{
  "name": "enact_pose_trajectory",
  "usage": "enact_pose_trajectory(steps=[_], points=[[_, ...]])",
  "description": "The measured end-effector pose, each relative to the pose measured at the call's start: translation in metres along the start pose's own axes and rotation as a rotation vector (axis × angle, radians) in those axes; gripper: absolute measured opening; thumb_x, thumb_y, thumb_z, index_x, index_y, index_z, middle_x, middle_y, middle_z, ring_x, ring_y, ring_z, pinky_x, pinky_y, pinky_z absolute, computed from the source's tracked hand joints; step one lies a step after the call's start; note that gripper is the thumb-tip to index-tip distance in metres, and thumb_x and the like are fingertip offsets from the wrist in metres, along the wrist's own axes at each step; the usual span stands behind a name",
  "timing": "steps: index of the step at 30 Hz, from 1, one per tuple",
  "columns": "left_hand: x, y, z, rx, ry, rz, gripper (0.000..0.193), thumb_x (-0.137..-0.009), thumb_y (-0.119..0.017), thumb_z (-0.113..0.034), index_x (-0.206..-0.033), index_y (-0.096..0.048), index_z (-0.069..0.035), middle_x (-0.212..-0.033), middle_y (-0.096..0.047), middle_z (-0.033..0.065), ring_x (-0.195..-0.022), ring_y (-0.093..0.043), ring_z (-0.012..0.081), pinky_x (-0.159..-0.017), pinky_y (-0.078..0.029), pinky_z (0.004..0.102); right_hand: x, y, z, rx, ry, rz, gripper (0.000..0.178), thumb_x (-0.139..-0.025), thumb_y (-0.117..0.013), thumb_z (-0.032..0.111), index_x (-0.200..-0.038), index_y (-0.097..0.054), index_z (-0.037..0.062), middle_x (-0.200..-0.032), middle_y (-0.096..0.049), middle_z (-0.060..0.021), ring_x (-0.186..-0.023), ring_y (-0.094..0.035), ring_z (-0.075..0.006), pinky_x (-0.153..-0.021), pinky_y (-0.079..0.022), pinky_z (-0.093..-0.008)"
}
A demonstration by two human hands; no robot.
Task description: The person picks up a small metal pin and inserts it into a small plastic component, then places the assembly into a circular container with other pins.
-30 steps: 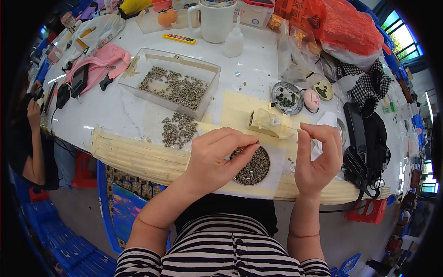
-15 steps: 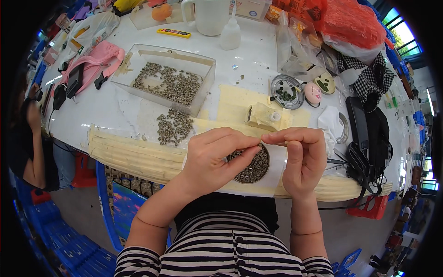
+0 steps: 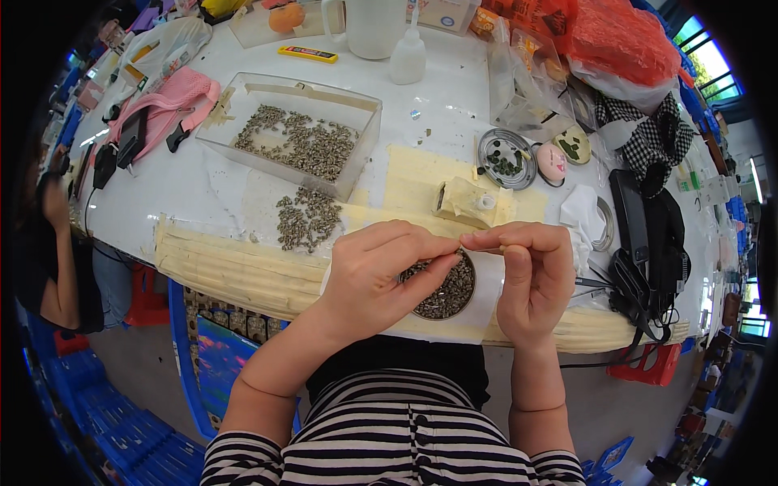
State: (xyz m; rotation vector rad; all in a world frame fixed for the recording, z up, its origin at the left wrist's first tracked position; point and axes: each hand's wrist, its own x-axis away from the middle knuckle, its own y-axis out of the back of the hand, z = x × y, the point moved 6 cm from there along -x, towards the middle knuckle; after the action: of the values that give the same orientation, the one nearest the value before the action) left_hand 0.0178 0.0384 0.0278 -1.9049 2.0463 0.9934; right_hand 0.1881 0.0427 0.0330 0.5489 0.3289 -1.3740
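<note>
My left hand [image 3: 377,271] and my right hand [image 3: 528,271] meet fingertip to fingertip over a round dish [image 3: 470,304] full of small metal parts. The thumb and fingers of the left are pinched together; whatever sits between them is too small to name. Bent fingers and thumb of the right close near a tiny pale tip, which I cannot identify. Just beyond the hands stands a block wrapped in cream tape [image 3: 474,204] with a small white knob on top. To the left, a heap of small metal parts [image 3: 306,219] lies beside a clear plastic box [image 3: 369,138] holding more of them.
Farther back are a white squeeze bottle [image 3: 408,61], a pitcher [image 3: 377,28] and a yellow cutter knife [image 3: 308,54]. At right lie a round dish with dark green pieces [image 3: 506,159], tweezers [image 3: 592,283] and black straps [image 3: 640,267]. Another person [image 3: 61,251] sits at the left.
The view has shifted very slightly. Both hands keep the same fingertip-to-fingertip pose over the dish, and nothing else has visibly moved.
</note>
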Motion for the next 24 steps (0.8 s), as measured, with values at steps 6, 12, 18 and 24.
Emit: enact_pose_trajectory(steps=[6, 12, 18, 24], points=[[0.001, 0.000, 0.001, 0.001, 0.005, -0.002, 0.018, -0.077, -0.079, 0.004, -0.095, -0.076, 0.001, -0.081, -0.073, 0.0106, -0.070, -0.070, 0.0182, -0.064, -0.054, 0.0270, 0.000, 0.000, 0.000, 0.026, 0.009, 0.006, 0.009, -0.104, -0.054, 0.004, -0.108, -0.055, -0.0048, -0.098, -0.072, -0.0151, -0.092, -0.073, -0.0205, -0.080, -0.059, -0.0289], [0.001, 0.000, 0.001, 0.007, 0.001, -0.007, 0.019, -0.077, -0.079, 0.004, -0.095, -0.076, 0.001, -0.081, -0.073, 0.0109, -0.071, -0.070, 0.0182, -0.065, -0.054, 0.0270, 0.001, 0.000, -0.001, 0.002, -0.006, -0.007, 0.009, -0.104, -0.054, 0.003, -0.107, -0.054, -0.0051, -0.098, -0.071, -0.0154, -0.093, -0.073, -0.0200, -0.082, -0.058, -0.0289], [0.001, 0.001, 0.000, -0.004, -0.001, -0.004, 0.019, -0.076, -0.080, 0.005, -0.094, -0.076, 0.001, -0.081, -0.073, 0.0113, -0.071, -0.070, 0.0183, -0.065, -0.054, 0.0268, 0.001, 0.013, -0.002, -0.063, -0.050, -0.233, 0.008, -0.101, -0.059, 0.003, -0.105, -0.057, -0.0041, -0.095, -0.070, -0.0142, -0.090, -0.070, -0.0179, -0.083, -0.055, -0.0287], [0.000, 0.001, -0.003, -0.003, -0.044, -0.030, 0.020, -0.075, -0.080, 0.007, -0.094, -0.076, 0.001, -0.081, -0.072, 0.0115, -0.072, -0.070, 0.0184, -0.065, -0.054, 0.0264, -0.012, 0.019, 0.009, 0.674, 0.219, -0.276, 0.007, -0.089, -0.073, 0.001, -0.094, -0.068, -0.0001, -0.093, -0.068, -0.0090, -0.077, -0.062, -0.0230, -0.070, -0.049, -0.0324]])
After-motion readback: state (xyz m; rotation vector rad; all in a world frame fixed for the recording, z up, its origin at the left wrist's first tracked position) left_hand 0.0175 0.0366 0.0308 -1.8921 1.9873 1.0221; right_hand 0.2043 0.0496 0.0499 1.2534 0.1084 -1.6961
